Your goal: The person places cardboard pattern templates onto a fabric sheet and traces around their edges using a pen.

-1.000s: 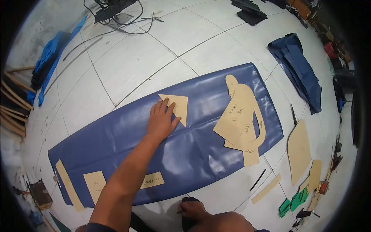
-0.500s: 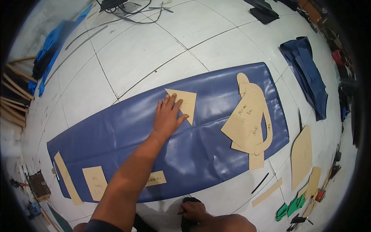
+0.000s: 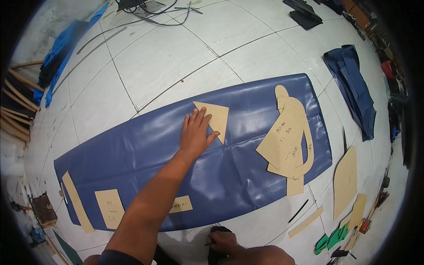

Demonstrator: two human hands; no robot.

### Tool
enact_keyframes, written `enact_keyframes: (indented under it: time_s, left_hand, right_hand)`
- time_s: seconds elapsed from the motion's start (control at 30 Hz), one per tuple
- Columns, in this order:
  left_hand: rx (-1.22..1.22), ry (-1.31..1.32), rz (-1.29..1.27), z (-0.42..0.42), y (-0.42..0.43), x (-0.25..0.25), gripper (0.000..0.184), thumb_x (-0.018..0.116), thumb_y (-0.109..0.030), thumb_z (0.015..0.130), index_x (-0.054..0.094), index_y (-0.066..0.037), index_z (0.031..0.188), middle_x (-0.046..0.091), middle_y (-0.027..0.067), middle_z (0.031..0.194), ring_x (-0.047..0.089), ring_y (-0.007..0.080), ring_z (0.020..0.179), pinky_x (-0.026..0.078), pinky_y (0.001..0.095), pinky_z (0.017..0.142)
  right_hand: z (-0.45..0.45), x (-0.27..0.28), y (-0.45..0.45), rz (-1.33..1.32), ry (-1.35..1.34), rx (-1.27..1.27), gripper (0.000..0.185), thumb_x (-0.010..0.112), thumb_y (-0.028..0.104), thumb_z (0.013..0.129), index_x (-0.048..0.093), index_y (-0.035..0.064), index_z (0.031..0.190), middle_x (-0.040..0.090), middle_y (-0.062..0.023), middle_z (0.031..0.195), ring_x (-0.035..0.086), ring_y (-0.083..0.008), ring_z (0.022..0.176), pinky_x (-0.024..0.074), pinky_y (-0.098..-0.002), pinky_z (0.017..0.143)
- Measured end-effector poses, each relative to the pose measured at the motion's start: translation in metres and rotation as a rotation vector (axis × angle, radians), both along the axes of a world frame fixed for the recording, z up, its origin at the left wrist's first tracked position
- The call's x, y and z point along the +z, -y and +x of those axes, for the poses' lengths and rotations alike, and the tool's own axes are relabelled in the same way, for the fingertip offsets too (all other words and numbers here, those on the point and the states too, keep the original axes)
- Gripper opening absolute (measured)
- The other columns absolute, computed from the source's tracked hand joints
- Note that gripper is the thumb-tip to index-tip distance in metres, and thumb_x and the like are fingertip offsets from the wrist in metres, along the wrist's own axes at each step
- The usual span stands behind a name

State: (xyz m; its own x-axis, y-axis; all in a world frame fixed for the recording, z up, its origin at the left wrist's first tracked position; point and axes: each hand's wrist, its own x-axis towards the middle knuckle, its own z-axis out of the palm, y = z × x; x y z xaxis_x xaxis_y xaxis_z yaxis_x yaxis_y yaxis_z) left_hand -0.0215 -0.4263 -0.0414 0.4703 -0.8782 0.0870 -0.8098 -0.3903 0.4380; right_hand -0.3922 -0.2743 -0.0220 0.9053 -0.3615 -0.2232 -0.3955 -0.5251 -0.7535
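Note:
My left hand (image 3: 196,131) lies palm down with fingers spread, pressing the left part of a triangular cardboard pattern piece (image 3: 219,115) onto a sheet of shiny blue vinyl (image 3: 150,150). Close to my knee at the bottom, my right hand (image 3: 224,243) is closed around a small dark pen-like object (image 3: 209,244), mostly hidden by the fingers. To the right on the sheet is a stack of overlapping cardboard patterns (image 3: 282,141) with handwriting. A small labelled card (image 3: 182,204) sits partly behind my left forearm. A larger rectangular card (image 3: 109,208) and a long strip (image 3: 78,201) lie at the left end.
On the tiled floor at right are a folded blue sheet (image 3: 353,88), a curved cardboard pattern (image 3: 345,181), a black pen-like stick (image 3: 298,211), a narrow cardboard strip (image 3: 305,222) and green scraps (image 3: 331,238). Cables (image 3: 150,13) lie at the top; wooden poles (image 3: 15,115) stand left.
The whole view has shifted slightly, so things appear a little farther right. My left hand stays on the triangular piece, and my right hand remains closed near my knee.

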Motion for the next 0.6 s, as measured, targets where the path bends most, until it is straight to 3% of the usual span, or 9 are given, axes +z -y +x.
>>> enact_keyframes:
  time_s: [0.6]
  left_hand:
    - [-0.009,0.023,0.016,0.0001,0.0003,0.0053,0.063,0.072,-0.043,0.088,0.056,-0.006,0.137,0.043,0.0168,0.153,0.032,0.0374,0.147,0.021,0.0543,0.121]
  right_hand:
    - [0.0007,0.0014,0.0015,-0.002,0.040,-0.014,0.015,0.077,0.025,0.078,0.067,0.0152,0.082,0.065,-0.0002,0.071,0.068,-0.0222,0.063,0.0539,-0.0371,0.055]
